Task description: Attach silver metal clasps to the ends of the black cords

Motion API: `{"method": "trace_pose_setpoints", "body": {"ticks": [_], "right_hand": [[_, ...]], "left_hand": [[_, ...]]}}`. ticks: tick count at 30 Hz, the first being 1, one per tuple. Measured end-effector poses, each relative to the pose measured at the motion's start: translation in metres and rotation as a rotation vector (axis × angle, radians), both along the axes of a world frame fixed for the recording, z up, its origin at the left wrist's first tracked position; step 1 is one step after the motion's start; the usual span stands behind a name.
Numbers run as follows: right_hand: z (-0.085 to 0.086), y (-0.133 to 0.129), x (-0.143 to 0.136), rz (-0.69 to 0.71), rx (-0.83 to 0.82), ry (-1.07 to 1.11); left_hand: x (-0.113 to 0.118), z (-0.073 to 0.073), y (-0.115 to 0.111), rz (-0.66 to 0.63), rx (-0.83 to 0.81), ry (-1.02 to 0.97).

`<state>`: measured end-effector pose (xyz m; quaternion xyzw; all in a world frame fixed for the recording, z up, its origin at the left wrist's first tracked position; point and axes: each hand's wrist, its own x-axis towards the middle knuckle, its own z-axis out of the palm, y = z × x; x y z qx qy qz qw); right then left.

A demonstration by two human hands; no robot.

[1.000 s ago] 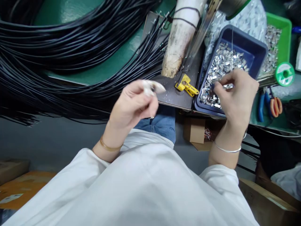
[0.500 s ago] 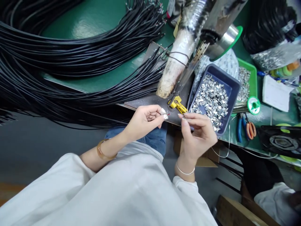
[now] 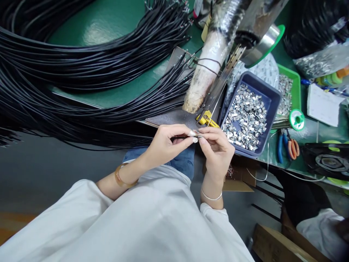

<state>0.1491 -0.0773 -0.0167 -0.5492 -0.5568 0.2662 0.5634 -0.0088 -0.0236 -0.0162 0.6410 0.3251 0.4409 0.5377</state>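
Note:
My left hand (image 3: 170,142) is closed, with thumb and forefinger pinching the end of a thin black cable; white wrapping covers its fingertips. My right hand (image 3: 217,147) is closed too, its thumb and fingers pinching a small metal part (image 3: 199,136) against the cable end. The fingertips of both hands nearly touch, and they hide most of what is between them. Just beyond the hands lies a yellow-handled tool (image 3: 208,119) at the foot of a soldering stand. To the right, a blue-grey bin (image 3: 273,100) holds many small metal connector shells (image 3: 245,116).
Bundles of black cables (image 3: 95,65) cover the left of the green table. A plastic-wrapped tube (image 3: 203,80) slants down ahead. Rightward are a green tray (image 3: 296,85), a solder spool (image 3: 296,120), pliers (image 3: 292,147) and paper (image 3: 324,105). A cardboard box (image 3: 240,183) stands below the table edge.
My right hand has moved left, bringing its fingertips to the cable end in my left hand. My left hand has barely moved. A thin white strand now shows above the fingers.

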Motion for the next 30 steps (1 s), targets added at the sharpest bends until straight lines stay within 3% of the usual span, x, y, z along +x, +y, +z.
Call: {"method": "trace_pose_setpoints", "body": {"ticks": [4,8,10,13,18,25,30], "right_hand": [[0.003,-0.003,-0.003,-0.067,0.039,-0.138],[0.0,-0.005,-0.012,-0.131,0.085,-0.14],[-0.003,-0.004,-0.016,-0.154,0.094,-0.102],[-0.009,-0.002,-0.017,-0.147,0.088,-0.021],[-0.012,0.002,-0.01,0.034,-0.006,0.182],[-0.002,-0.005,-0.008,-0.057,-0.005,-0.006],[-0.001,-0.006,-0.009,-0.11,0.126,-0.148]], "left_hand": [[-0.001,-0.007,-0.001,0.052,0.249,0.087],[0.002,-0.012,-0.009,0.159,0.341,0.127],[0.003,-0.013,-0.012,0.164,0.291,0.109],[0.002,-0.01,-0.013,0.066,0.137,0.061],[-0.005,-0.001,-0.004,-0.111,-0.081,-0.029],[-0.007,0.0,-0.001,-0.105,-0.037,-0.005],[-0.008,0.008,-0.003,-0.219,-0.234,-0.023]]}}
